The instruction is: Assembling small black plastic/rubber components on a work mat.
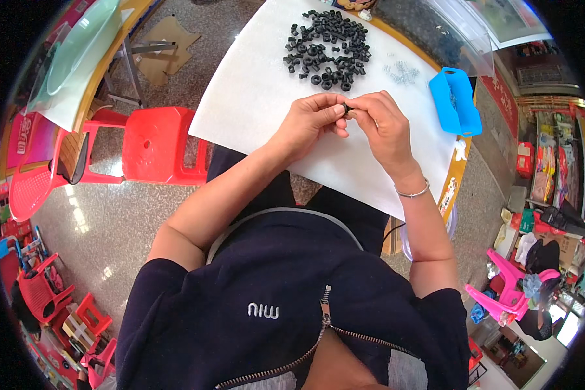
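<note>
Examining the counter [253,97], one finds a small black part [347,109] raised above its near half, between the two hands and in front of the wearer's body. The left hand [315,123] grasps it between thumb and forefinger, the other fingers curled below. The right hand [383,127] meets it from the opposite side, thumb and forefinger drawn together at the part; whether they grip it or something finer cannot be told, the fingertips covering the spot. A part this slight presumably leaves room only for fingertips, and the two-sided approach would let one hand steady while the other works.

Directly beyond the hands lies a loose pile of black parts [331,49], several ring-shaped pieces at its near edge. The spread, judged by layout, makes single pieces easy to pick out within reach. To the right, well apart from the pile, a thin scatter of small clear pieces [403,73] lies directly on the white surface; the separation likely prevents mixing. Further right, near the edge, stands a blue basket [469,107] with small contents, too small to identify; its walls would contain them, and its position leaves the working space before the wearer unobstructed.
</note>
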`<action>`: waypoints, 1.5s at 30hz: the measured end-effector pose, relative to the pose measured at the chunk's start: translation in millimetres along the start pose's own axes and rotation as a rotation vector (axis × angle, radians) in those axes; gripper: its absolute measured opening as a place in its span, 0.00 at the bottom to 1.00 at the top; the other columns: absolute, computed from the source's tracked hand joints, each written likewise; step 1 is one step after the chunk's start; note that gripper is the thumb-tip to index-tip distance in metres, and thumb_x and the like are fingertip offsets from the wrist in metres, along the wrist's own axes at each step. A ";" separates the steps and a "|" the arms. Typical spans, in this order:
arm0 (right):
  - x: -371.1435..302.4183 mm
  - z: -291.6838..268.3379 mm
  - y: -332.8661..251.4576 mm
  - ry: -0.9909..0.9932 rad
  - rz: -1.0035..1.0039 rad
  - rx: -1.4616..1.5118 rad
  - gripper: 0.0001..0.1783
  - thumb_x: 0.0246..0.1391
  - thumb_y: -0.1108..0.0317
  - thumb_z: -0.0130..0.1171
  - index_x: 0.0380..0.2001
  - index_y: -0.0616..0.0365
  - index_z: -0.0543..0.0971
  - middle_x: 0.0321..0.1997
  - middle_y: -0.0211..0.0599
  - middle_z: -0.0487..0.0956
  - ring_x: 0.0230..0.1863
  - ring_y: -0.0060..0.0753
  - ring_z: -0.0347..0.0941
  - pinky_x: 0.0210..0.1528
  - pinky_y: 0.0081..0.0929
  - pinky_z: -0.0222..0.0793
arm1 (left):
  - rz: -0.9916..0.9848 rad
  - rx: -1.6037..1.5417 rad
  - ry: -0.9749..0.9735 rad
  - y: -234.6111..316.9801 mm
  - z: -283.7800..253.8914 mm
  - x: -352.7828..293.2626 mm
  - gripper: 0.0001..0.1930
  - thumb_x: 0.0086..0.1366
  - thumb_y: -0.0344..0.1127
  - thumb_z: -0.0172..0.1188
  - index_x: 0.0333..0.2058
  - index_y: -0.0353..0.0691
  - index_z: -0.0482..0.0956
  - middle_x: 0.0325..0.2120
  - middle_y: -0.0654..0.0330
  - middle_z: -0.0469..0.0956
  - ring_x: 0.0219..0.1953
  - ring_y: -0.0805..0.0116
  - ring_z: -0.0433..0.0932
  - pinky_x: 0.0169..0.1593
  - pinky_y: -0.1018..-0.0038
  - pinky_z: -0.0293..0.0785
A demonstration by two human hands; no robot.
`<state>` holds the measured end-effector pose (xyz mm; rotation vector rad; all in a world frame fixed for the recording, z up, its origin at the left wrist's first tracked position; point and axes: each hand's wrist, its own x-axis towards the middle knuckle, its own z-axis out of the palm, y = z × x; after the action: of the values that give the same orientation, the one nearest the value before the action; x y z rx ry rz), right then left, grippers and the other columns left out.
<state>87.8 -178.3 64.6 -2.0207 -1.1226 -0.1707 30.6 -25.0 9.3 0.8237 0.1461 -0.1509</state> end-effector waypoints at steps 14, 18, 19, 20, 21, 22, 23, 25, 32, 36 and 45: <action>-14.3 9.9 -6.5 0.043 0.181 0.096 0.10 0.46 0.82 0.55 0.34 0.60 0.77 0.35 0.38 0.75 0.37 0.36 0.72 0.37 0.28 0.71 | 0.001 0.175 -0.024 -0.6 2.2 -0.9 0.13 0.64 0.32 0.56 0.43 0.29 0.74 0.32 0.59 0.77 0.28 0.74 0.76 0.36 0.79 0.75; -15.4 12.7 -2.8 0.080 0.100 0.060 0.10 0.46 0.82 0.55 0.34 0.60 0.77 0.35 0.37 0.75 0.37 0.35 0.72 0.36 0.28 0.71 | 0.018 0.164 -0.003 -1.2 5.2 -2.1 0.13 0.65 0.31 0.54 0.44 0.29 0.74 0.30 0.59 0.76 0.28 0.74 0.76 0.36 0.78 0.75; -14.3 12.7 -3.2 0.084 0.103 0.055 0.10 0.46 0.82 0.55 0.34 0.60 0.77 0.35 0.37 0.75 0.37 0.35 0.72 0.36 0.27 0.71 | 0.010 0.147 -0.004 -0.6 5.1 -2.2 0.12 0.65 0.31 0.54 0.44 0.29 0.74 0.30 0.59 0.77 0.28 0.74 0.76 0.37 0.79 0.75; -13.7 13.0 -3.2 0.088 0.106 0.050 0.10 0.46 0.82 0.55 0.34 0.60 0.77 0.35 0.37 0.76 0.37 0.35 0.72 0.36 0.27 0.71 | 0.003 0.131 -0.005 0.6 5.0 -2.4 0.12 0.65 0.30 0.54 0.43 0.29 0.74 0.31 0.59 0.77 0.29 0.75 0.76 0.37 0.80 0.75; -13.7 13.2 -2.5 0.100 0.126 0.065 0.10 0.47 0.82 0.55 0.34 0.60 0.77 0.35 0.37 0.76 0.36 0.34 0.73 0.36 0.27 0.71 | -0.005 0.115 -0.007 1.7 5.1 -2.5 0.11 0.65 0.30 0.53 0.43 0.29 0.75 0.31 0.59 0.77 0.29 0.76 0.76 0.37 0.80 0.75; -14.1 13.7 -1.4 0.112 0.146 0.081 0.10 0.47 0.81 0.56 0.34 0.60 0.77 0.35 0.37 0.76 0.36 0.33 0.73 0.36 0.26 0.71 | -0.018 0.073 -0.017 2.7 4.4 -2.5 0.11 0.65 0.30 0.53 0.43 0.29 0.74 0.31 0.59 0.77 0.29 0.75 0.76 0.37 0.80 0.76; -14.7 13.9 -0.7 0.124 0.167 0.096 0.09 0.47 0.81 0.56 0.34 0.61 0.77 0.35 0.37 0.76 0.35 0.32 0.74 0.36 0.25 0.71 | -0.031 0.030 -0.027 3.9 3.3 -2.4 0.11 0.65 0.29 0.53 0.43 0.28 0.74 0.30 0.59 0.77 0.29 0.75 0.76 0.37 0.79 0.76; -16.5 14.0 -0.5 0.134 0.228 0.172 0.08 0.48 0.81 0.56 0.34 0.61 0.77 0.34 0.37 0.76 0.34 0.30 0.74 0.36 0.24 0.71 | -0.041 0.002 -0.027 4.6 2.9 -2.2 0.11 0.65 0.28 0.52 0.44 0.28 0.74 0.30 0.58 0.76 0.30 0.74 0.76 0.38 0.79 0.77; -21.3 10.4 -2.3 0.143 0.262 0.204 0.07 0.49 0.79 0.57 0.34 0.61 0.78 0.33 0.37 0.77 0.32 0.28 0.74 0.35 0.23 0.70 | -0.029 0.012 -0.006 1.1 1.9 -0.7 0.10 0.64 0.27 0.53 0.43 0.29 0.73 0.32 0.58 0.77 0.29 0.72 0.78 0.38 0.78 0.77; -19.8 6.7 -0.9 0.116 0.265 0.177 0.07 0.49 0.78 0.57 0.33 0.61 0.78 0.33 0.36 0.77 0.32 0.28 0.74 0.34 0.22 0.70 | -0.025 -0.001 0.004 -0.6 1.5 0.1 0.10 0.63 0.27 0.54 0.42 0.29 0.73 0.32 0.58 0.77 0.29 0.70 0.79 0.38 0.77 0.77; -16.4 3.3 -4.2 0.088 0.262 0.169 0.06 0.49 0.77 0.58 0.33 0.61 0.77 0.31 0.36 0.77 0.32 0.28 0.73 0.34 0.23 0.69 | -0.031 0.032 -0.030 0.2 0.5 -0.3 0.10 0.65 0.29 0.52 0.42 0.29 0.74 0.30 0.58 0.77 0.29 0.72 0.78 0.38 0.78 0.77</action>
<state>73.9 -185.5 57.3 -1.9665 -0.7819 -0.0295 30.3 -25.2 9.7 0.8509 0.1286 -0.1955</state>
